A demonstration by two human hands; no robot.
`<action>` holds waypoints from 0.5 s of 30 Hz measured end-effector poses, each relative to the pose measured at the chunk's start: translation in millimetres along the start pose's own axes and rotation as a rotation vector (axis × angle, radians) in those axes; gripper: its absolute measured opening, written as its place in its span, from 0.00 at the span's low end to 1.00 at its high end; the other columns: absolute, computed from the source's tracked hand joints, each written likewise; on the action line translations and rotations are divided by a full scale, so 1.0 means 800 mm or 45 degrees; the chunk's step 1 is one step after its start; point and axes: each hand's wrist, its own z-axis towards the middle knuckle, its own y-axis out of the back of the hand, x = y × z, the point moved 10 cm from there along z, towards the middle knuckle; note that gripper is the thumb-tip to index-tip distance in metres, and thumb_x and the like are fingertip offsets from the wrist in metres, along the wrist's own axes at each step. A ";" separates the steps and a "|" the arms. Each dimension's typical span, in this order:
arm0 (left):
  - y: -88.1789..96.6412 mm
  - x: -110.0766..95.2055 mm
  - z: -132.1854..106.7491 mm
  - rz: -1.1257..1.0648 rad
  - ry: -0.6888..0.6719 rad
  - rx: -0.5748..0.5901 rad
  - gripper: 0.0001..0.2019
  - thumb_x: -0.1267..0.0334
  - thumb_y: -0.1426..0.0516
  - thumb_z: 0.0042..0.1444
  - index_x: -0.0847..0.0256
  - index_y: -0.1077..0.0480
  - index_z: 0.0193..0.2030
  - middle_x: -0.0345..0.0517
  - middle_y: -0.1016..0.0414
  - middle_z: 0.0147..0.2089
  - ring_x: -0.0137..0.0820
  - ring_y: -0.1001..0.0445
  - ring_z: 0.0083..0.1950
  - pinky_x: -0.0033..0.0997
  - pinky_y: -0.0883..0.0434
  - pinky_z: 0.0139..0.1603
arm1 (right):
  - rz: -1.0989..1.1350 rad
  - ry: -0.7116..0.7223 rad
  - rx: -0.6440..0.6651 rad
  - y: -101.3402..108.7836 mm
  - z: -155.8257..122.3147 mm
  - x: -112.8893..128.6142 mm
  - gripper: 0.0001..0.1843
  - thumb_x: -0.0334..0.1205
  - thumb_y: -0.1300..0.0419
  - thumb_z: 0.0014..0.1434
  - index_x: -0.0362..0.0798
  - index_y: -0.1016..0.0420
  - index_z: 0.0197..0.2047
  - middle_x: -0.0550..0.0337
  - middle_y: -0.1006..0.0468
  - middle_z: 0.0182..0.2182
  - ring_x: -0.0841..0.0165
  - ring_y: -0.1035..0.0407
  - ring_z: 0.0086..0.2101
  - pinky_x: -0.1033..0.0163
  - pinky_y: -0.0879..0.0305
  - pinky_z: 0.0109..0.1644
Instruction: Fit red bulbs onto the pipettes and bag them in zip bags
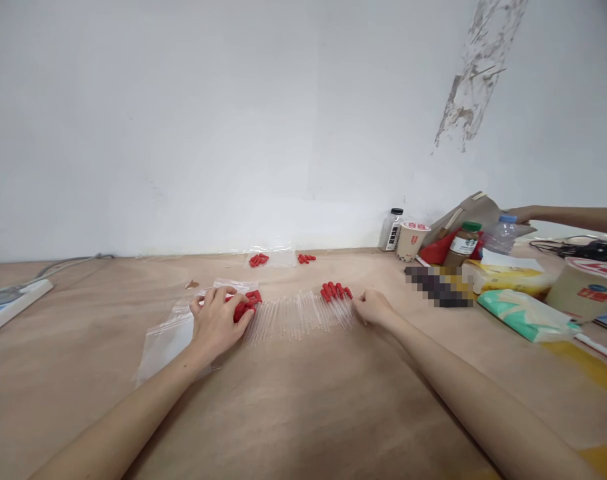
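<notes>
My left hand (217, 319) rests over a pile of red rubber dropper bulbs (254, 297), its fingers apart and curved, touching them. Beneath and beside it lie clear zip bags (164, 347). A row of thin clear tubes (288, 319), likely glass, lies side by side between my hands. At the row's right end, several tubes carry red bulbs (336, 291) on their far ends. My right hand (373, 307) is closed beside these capped tubes, fingertips at the outermost ones; what it pinches is hidden.
Near the wall lie two small groups of red bulbs (259, 260) and a clear bag (282, 258). Bottles (466, 245), a paper cup (412, 241), tissue packs (526, 315) and a large tub (586, 292) crowd the right. Another person's arm (578, 217) reaches in there. A power strip (16, 303) lies left.
</notes>
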 end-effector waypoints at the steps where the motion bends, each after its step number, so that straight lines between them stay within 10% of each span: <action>1: -0.001 -0.001 0.000 -0.007 -0.025 0.007 0.10 0.55 0.47 0.52 0.54 0.28 0.34 0.48 0.32 0.44 0.43 0.39 0.48 0.48 0.49 0.46 | 0.012 -0.005 -0.028 0.003 0.001 -0.002 0.17 0.39 0.50 0.52 0.45 0.34 0.15 0.55 0.29 0.16 0.69 0.33 0.22 0.68 0.47 0.25; 6: -0.009 -0.012 0.000 0.032 -0.110 0.001 0.10 0.54 0.47 0.52 0.55 0.29 0.34 0.48 0.32 0.44 0.41 0.38 0.47 0.50 0.50 0.49 | 0.098 0.020 -0.236 0.020 -0.002 0.003 0.11 0.41 0.52 0.54 0.44 0.33 0.29 0.50 0.25 0.31 0.66 0.32 0.32 0.68 0.45 0.30; 15: -0.003 -0.018 -0.003 -0.075 -0.118 -0.124 0.09 0.61 0.49 0.55 0.58 0.29 0.31 0.48 0.29 0.42 0.41 0.36 0.47 0.48 0.51 0.50 | 0.523 0.381 -0.414 0.021 -0.032 0.047 0.07 0.42 0.56 0.59 0.48 0.43 0.34 0.59 0.30 0.26 0.68 0.34 0.27 0.66 0.41 0.31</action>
